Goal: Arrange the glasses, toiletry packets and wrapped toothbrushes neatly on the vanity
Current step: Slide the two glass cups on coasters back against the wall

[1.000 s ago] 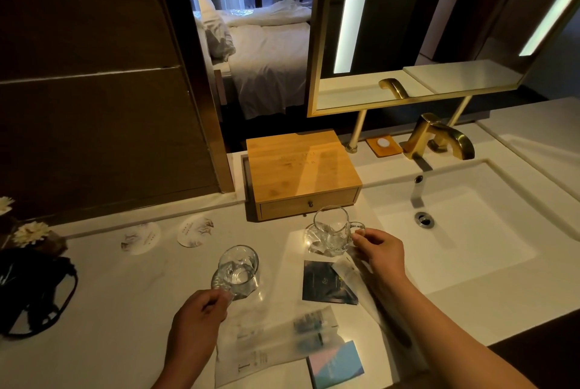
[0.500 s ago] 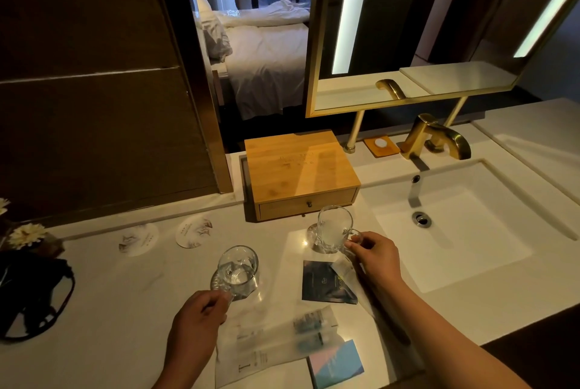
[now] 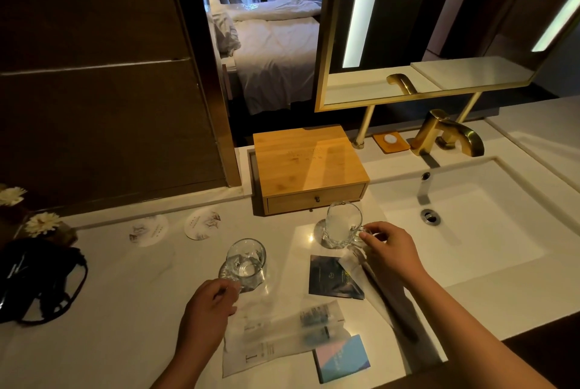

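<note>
Both bare forearms rise from the bottom edge of the frame. The left hand point(image 3: 208, 305) sits at lower centre, back of the hand up, fingers curled forward with the fingertips pinched together at its upper right. The right forearm runs diagonally from the lower right corner toward the middle, ending in the right hand point(image 3: 390, 250), knuckles up, fingers bent and spread, thumb and forefinger closed together at its left tip.
</note>
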Available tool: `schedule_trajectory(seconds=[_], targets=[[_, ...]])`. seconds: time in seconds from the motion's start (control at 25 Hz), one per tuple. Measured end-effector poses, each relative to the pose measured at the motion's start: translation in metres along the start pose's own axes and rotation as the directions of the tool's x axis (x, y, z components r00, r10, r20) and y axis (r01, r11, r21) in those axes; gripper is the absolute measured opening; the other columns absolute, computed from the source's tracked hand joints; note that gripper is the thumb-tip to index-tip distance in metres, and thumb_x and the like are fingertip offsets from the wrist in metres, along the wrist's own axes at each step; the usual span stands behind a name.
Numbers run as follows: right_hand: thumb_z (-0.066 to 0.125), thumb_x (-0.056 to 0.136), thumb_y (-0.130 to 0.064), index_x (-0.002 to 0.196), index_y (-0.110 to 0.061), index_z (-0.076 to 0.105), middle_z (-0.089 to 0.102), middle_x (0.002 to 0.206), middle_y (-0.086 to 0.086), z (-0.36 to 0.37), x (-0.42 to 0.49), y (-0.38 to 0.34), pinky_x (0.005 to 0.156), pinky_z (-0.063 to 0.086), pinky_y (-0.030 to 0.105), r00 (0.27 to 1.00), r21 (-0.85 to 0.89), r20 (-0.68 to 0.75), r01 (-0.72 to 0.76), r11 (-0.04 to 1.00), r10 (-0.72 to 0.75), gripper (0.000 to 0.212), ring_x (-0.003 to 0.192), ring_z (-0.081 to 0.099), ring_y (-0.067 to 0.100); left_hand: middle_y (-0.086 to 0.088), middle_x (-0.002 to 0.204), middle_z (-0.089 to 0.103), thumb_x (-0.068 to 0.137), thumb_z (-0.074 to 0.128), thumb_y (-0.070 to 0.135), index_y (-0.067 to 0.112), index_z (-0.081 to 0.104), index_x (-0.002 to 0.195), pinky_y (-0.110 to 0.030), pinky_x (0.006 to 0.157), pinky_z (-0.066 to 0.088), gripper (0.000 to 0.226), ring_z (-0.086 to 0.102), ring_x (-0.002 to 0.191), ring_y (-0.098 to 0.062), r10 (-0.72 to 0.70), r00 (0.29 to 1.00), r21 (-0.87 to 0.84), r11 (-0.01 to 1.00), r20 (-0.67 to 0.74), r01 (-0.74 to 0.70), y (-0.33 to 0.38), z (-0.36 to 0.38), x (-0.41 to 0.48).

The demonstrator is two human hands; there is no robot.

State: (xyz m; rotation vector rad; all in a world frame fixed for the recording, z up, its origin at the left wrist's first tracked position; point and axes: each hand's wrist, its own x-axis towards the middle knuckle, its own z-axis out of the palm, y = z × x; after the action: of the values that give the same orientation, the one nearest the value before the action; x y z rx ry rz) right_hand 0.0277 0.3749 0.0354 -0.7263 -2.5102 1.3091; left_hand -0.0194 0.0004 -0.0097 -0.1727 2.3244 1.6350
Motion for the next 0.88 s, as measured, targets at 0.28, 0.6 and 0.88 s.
schedule_trajectory(seconds=[0.28, 0.6, 0.88], targets=[[0.070, 0.089, -0.030, 0.095, -0.018, 0.072, 0.070, 0.087, -0.001, 0.000, 0.009, -0.008, 0.064, 0.047, 0.021, 0.993, -0.234, 0.102, 0.074, 0.969, -0.052, 0.014, 0.079, 0.064, 0.013, 0.010, 0.079, 0.078, 0.072, 0.068, 0.058, 0.033, 0.077, 0.087, -0.056, 0.087, 0.060, 0.030, 0.077, 0.075, -0.010, -0.070, 0.998, -0.003, 0.998, 0.006, 0.070, 0.002, 0.001, 0.005], [0.071, 0.087, -0.034, 0.074, -0.022, 0.070, 0.072, 0.070, -0.001, 0.014, 0.000, -0.035, 0.068, 0.060, 0.041, 0.997, -0.128, 0.081, 0.013, 0.992, -0.003, 0.018, 0.061, 0.070, 0.012, 0.009, 0.052, 0.062, 0.079, 0.063, 0.059, 0.021, 0.073, 0.082, -0.056, 0.082, 0.058, 0.040, 0.059, 0.053, -0.009, -0.063, 0.997, -0.007, 0.998, -0.036, 0.063, 0.008, -0.014, 0.004], [0.071, 0.086, -0.040, 0.069, -0.026, 0.070, 0.072, 0.066, -0.002, 0.053, -0.028, -0.076, 0.065, 0.059, 0.040, 0.994, -0.083, 0.105, 0.053, 0.995, -0.044, 0.022, 0.060, 0.068, 0.011, 0.009, 0.069, 0.076, 0.075, 0.061, 0.063, 0.035, 0.077, 0.089, -0.054, 0.085, 0.061, 0.036, 0.075, 0.071, -0.013, -0.082, 0.994, 0.038, 0.996, -0.078, 0.085, 0.001, -0.065, -0.003]])
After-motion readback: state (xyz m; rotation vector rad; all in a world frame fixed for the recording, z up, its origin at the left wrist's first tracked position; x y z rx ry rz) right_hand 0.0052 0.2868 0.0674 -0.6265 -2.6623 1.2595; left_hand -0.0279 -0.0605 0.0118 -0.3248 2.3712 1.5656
